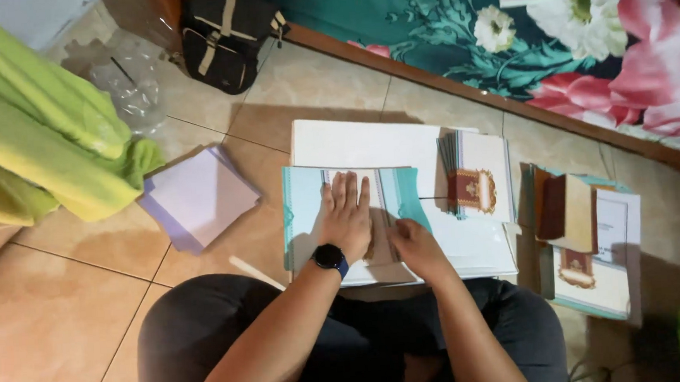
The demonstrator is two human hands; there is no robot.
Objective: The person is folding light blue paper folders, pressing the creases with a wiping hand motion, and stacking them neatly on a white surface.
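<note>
Teal-edged card (308, 216) under flat left hand (345, 214), open grip, right hand (416, 245) pinching its fold

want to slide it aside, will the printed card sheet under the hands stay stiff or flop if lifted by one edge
The card sheet looks thin and lies flat, so it would probably bend when lifted by one edge. It should be light. With the left hand pressing it and the right hand on it, it likely slides easily over the white board.

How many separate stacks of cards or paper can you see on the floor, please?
4: a lilac paper stack at left; the teal-edged sheets under the left hand and right hand; a standing card bundle just right of it; a card pile far right. More may be hidden.
</note>
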